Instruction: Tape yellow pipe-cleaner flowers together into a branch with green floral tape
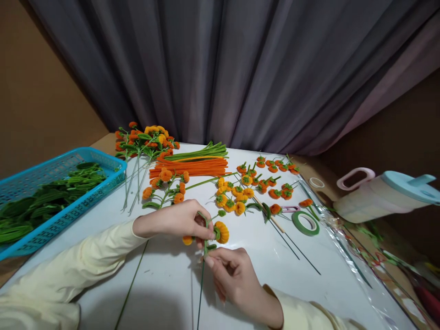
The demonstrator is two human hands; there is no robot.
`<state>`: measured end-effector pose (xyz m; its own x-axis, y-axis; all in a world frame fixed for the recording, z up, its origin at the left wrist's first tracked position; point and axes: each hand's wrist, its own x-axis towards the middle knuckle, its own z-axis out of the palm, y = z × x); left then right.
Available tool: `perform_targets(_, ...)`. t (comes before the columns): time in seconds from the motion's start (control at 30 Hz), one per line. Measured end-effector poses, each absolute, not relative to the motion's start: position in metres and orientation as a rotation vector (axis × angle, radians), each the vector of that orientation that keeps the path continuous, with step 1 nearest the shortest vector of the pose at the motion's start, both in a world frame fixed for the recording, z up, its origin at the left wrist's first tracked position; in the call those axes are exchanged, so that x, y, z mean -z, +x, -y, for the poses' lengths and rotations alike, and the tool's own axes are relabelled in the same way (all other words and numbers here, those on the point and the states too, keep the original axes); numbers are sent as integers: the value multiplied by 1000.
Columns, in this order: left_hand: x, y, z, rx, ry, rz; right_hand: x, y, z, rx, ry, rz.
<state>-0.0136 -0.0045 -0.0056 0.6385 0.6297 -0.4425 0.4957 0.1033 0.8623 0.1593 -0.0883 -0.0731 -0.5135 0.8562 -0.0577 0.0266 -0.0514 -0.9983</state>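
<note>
My left hand [182,221] comes in from the left, its thumb and fingers pinched on a green chenille-stem flower branch [205,245]. A yellow-orange fluffy bloom [222,233] sticks out right of the thumb, with a small green bud above it. Part of another yellow bloom [187,240] shows under the left fingers. Just below, my right hand [237,279] pinches the same branch between thumb and forefinger, beside a small green leaf. From there a thin dark stem runs down to the lower edge of the view. My fingers partly hide the joint.
A blue basket [118,172] of green leaves stands left. Orange chenille stems [189,168], finished flower sprays [144,140] and loose yellow blooms [240,208] lie farther back. Green tape [297,224], wire rods and a lidded tumbler [371,199] are on the right.
</note>
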Motion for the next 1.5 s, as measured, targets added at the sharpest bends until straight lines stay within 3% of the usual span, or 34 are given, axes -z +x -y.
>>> perform_targets(0.57, 9, -19, -2, -114, 1626, -886, 76, 158, 87, -1646, -975, 1516)
perform_targets(1.03, 27, -44, -32, 127, 1600, -353, 74, 160, 90, -1581, -981, 1599)
perform_targets(1.5, 64, -24, 30, -420, 1278, -577, 60, 161, 90, -1485, -948, 1687)
